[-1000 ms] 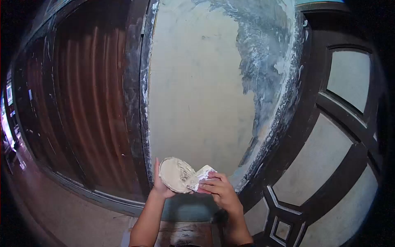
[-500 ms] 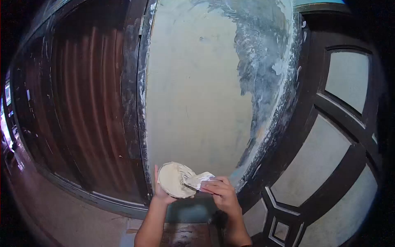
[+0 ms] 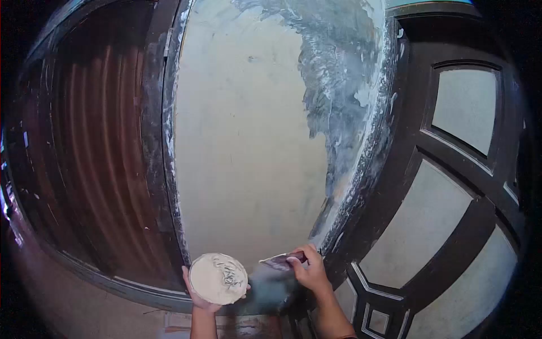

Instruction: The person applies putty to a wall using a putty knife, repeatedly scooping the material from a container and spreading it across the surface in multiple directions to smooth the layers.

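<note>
My left hand (image 3: 199, 294) grips a round tub of cream putty (image 3: 212, 277) from its left side and below. The putty's surface is smooth on the left and roughed up on the right. To the right of the tub, apart from it, my right hand (image 3: 310, 268) is closed around the handle of a putty knife (image 3: 278, 261). Its blade points left and carries some pale putty along the upper edge. Behind both hands rises a wall panel (image 3: 248, 152), mostly coated cream, with a bare grey-blue patch (image 3: 341, 85) at its upper right.
A dark wooden door with light panels (image 3: 418, 220) stands on the right. On the left is a dark frame with a reddish-brown curtain (image 3: 101, 141) behind it. White smears run along the frame edges beside the wall panel. Brown floor (image 3: 84, 294) shows at lower left.
The putty knife has come out of the tub and moved right, away from it. The tub in my left hand sits lower and further left. The whole view has shifted slightly.
</note>
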Tool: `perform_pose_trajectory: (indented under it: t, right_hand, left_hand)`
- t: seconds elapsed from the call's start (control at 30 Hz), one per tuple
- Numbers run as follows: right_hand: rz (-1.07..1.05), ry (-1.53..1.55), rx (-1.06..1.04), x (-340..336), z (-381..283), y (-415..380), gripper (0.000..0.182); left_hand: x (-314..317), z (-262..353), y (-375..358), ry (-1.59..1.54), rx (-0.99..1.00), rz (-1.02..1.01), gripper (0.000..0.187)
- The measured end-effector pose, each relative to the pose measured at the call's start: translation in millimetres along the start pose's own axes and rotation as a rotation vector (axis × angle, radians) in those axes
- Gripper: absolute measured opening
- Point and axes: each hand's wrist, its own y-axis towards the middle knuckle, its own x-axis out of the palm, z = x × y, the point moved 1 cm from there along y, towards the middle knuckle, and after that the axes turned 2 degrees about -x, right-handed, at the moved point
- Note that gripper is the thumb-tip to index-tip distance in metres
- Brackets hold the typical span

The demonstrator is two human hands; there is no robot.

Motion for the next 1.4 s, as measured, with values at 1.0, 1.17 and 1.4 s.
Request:
perform_pose_trajectory:
  t: [1.0, 1.17, 1.4]
  right_hand:
    - [-0.231, -0.214, 0.033, -93.3, 176.8, 12.6, 0.013]
    - [-0.327, -0.424, 0.036, -53.6, 217.2, -41.4, 0.016]
    - [-0.330, -0.574, 0.220, -22.3, 254.3, -60.5, 0.017]
  left_hand:
    - [-6.7, -42.4, 35.6, -0.067, 0.149, 0.102, 0.115]
    - [-19.8, -33.4, 30.8, 0.005, 0.142, 0.020, 0.115]
    - [-32.7, -16.2, 17.9, -0.073, 0.115, 0.130, 0.110]
